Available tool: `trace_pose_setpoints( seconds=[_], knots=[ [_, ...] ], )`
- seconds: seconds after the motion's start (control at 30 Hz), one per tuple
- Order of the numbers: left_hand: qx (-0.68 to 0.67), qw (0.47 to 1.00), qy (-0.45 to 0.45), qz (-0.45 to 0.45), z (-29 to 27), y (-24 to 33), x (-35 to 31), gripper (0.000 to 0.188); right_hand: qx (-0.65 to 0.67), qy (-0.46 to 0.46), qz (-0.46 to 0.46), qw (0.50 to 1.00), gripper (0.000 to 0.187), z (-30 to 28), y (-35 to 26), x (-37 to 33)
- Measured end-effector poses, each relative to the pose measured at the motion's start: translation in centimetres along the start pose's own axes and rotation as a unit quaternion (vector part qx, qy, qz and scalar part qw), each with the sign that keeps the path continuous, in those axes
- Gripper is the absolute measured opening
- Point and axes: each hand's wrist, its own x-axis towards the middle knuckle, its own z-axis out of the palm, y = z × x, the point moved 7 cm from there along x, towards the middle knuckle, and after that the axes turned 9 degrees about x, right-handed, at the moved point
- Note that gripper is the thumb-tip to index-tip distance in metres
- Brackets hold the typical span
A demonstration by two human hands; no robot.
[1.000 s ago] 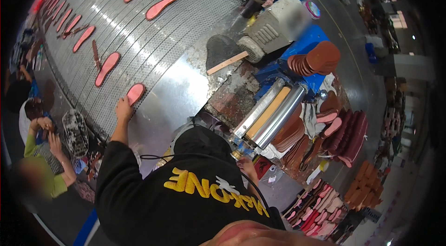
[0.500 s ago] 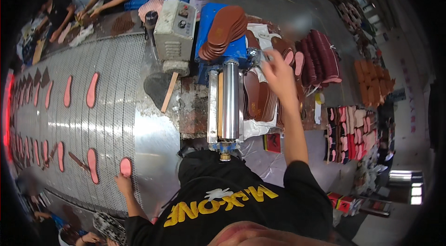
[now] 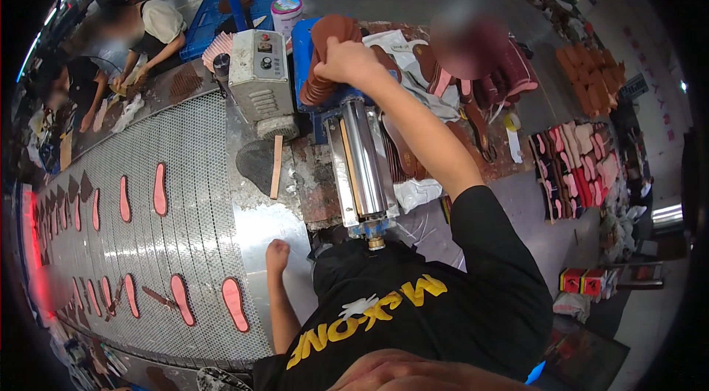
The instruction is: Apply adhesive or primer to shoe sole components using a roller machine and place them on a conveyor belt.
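At the far end of the roller machine, my right hand [image 3: 348,64] reaches over a stack of brown insoles [image 3: 334,28] on the blue housing [image 3: 302,44]. Its fingers are bent round the stack's left edge, so it is hidden how many insoles they hold. The shiny metal roller [image 3: 365,162] lies below that forearm, in front of my body. My left hand [image 3: 278,255] is curled closed with nothing seen in it, above the bare metal plate beside the mesh conveyor [image 3: 203,243]. Nearest to it on the mesh lies a pink insole with a dark rim [image 3: 235,304].
More pink insoles [image 3: 160,189] lie in two rows along the conveyor. A grey control box [image 3: 258,73] stands left of the roller. Further brown insoles [image 3: 402,147] and maroon bundles [image 3: 515,70] are at the right. Two people [image 3: 159,25] work at the far left.
My left hand has let go of the pink insole on the conveyor and moved right, toward my body. My right hand has moved left from beside the machine onto the brown stack. The view has shifted.
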Motion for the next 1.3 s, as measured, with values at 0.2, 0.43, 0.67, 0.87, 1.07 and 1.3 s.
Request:
trace_pose_setpoints(
  seconds=[0.2, 0.43, 0.67, 0.87, 1.07, 1.3],
  knots=[
    [0.053, 0.975, -0.215, 0.01, 5.6, -1.2, 1.8, 0.016, 0.526, 0.086, -0.074, 0.843, 0.029, -3.7, 10.9, -5.2],
    [0.049, 0.959, -0.276, 0.038, 3.0, 3.6, 5.4, 0.021, 0.691, 0.257, 0.055, 0.673, 0.021, 2.3, 29.1, -19.2],
    [0.066, 0.935, -0.225, 0.265, -2.2, 33.8, 7.2, 0.074, 0.611, 0.101, 0.105, 0.778, 0.014, 10.9, 26.1, -20.2],
    [0.147, 0.875, -0.198, 0.417, -3.1, 38.6, 3.3, 0.082, 0.67, -0.002, 0.11, 0.734, 0.024, 14.0, 19.6, -20.8],
    [0.269, 0.857, -0.055, 0.436, -7.2, 36.1, 2.7, 0.078, 0.643, 0.003, 0.23, 0.731, 0.021, 21.7, 26.3, -30.2],
    [0.204, 0.929, -0.071, 0.3, -10.7, 25.7, 2.4, 0.073, 0.475, -0.246, 0.359, 0.765, 0.021, 32.4, 32.9, -38.8]
  ],
)
